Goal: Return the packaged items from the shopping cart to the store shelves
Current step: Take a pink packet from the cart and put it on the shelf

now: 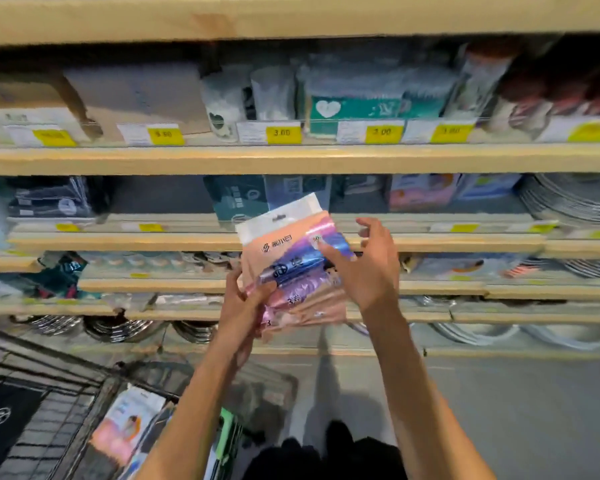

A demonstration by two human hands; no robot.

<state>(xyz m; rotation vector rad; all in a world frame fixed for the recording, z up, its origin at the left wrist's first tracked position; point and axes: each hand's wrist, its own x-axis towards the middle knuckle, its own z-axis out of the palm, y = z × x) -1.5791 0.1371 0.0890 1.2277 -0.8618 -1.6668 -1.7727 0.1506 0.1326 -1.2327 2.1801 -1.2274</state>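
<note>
A flat pink packet (293,258) with a white top strip and blue and purple rolls inside is held up in front of the wooden shelves (291,157). My left hand (246,299) grips its lower left edge, thumb across the front. On its right side is my right hand (368,268), thumb lying on the packet's face and the other fingers spread loosely in the air. The shopping cart (66,403) is at the lower left, with a pink and white packet (129,424) and other items inside.
The shelves hold many packaged goods, with yellow price tags (283,132) along the edges. Stacked metal plates (568,199) sit at the right and on the lower shelves. Grey floor (499,410) lies below on the right.
</note>
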